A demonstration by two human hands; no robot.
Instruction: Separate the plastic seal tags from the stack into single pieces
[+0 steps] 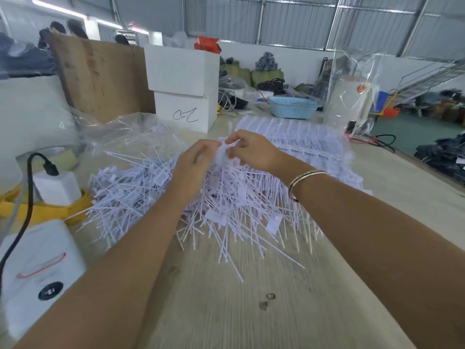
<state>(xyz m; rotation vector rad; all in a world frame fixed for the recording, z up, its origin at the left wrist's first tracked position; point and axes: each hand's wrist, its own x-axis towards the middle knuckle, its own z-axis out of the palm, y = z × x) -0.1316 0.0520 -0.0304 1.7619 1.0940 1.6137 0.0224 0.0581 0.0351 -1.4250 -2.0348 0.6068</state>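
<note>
Wooden table (251, 311), both left hand (195, 161) and right hand (251, 147) pinching joined seal tags (222, 153) over loose pile (226, 210)

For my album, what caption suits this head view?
Both hands, left hand and right hand, pinch joined seal tags above the loose pile.

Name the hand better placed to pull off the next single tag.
Probably the right hand: its fingertips pinch the tag strip from above, while the left hand steadies it from the side.
</note>
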